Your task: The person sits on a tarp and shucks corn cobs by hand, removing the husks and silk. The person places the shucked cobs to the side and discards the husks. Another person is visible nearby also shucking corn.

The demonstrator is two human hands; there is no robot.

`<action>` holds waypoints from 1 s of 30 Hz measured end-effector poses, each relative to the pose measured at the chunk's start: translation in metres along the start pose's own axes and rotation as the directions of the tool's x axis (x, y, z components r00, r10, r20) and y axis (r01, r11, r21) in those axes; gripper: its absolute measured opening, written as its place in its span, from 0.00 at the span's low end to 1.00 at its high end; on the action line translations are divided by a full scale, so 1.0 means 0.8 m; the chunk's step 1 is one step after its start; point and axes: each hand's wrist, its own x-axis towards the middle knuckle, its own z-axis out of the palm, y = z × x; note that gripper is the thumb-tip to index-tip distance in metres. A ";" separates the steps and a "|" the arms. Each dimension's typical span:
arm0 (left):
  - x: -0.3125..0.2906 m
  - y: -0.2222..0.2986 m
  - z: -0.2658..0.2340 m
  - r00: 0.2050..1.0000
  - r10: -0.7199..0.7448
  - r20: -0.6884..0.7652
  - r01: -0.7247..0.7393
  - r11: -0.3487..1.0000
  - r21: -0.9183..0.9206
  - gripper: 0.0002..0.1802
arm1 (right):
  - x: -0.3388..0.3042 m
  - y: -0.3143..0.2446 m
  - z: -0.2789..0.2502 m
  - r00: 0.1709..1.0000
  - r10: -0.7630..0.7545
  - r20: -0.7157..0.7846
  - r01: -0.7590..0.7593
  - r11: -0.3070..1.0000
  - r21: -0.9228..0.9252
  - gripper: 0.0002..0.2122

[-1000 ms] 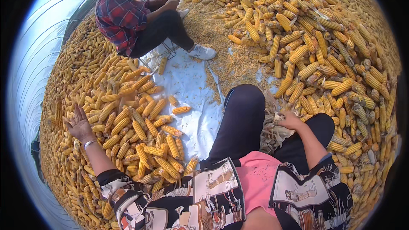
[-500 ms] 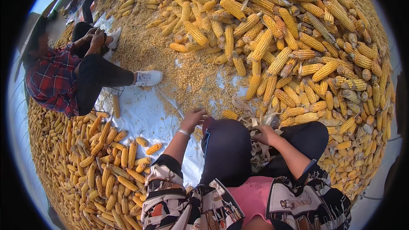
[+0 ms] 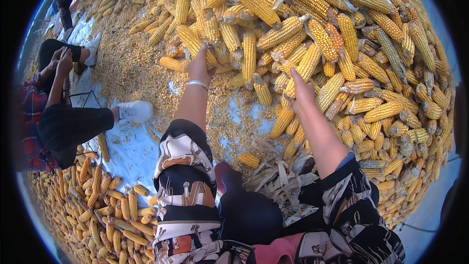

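Both my arms stretch forward to the big heap of yellow corn cobs. My left hand (image 3: 199, 67), with a silver bracelet at the wrist, closes over the lower end of a corn cob (image 3: 189, 38) at the heap's left edge. My right hand (image 3: 302, 92) grips the near end of another corn cob (image 3: 309, 62), thumb along its left side; its other fingers are mostly hidden. That cob still lies among its neighbours. Loose kernels (image 3: 220, 112) cover the ground sheet between my arms. Dry husks (image 3: 283, 176) lie by my knees.
At the left sits a person in a plaid shirt, one white shoe (image 3: 134, 111) resting on the pale blue sheet (image 3: 128, 149). Another cob pile (image 3: 97, 215) spreads at the lower left. A single short cob (image 3: 248, 160) lies just beyond my knee.
My hands have left the area around my knees and reached forward, each onto a corn cob in the heap. The view has shifted, so the seated person appears farther left.
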 end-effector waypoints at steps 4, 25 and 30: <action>-0.035 -0.032 -0.024 0.991 0.029 0.134 -0.016 0.995 -0.099 0.18 | 0.010 0.060 -0.020 0.858 -0.108 0.503 -0.018 0.971 0.239 0.41; -0.122 -0.180 -0.026 0.782 -0.189 0.594 0.141 0.982 0.127 0.19 | 0.005 0.197 -0.024 0.709 0.066 0.702 -0.197 0.975 0.107 0.21; -0.144 -0.227 -0.087 0.816 -0.255 0.519 0.273 0.961 0.042 0.19 | -0.012 0.231 -0.061 0.667 0.069 0.742 -0.312 0.930 0.195 0.20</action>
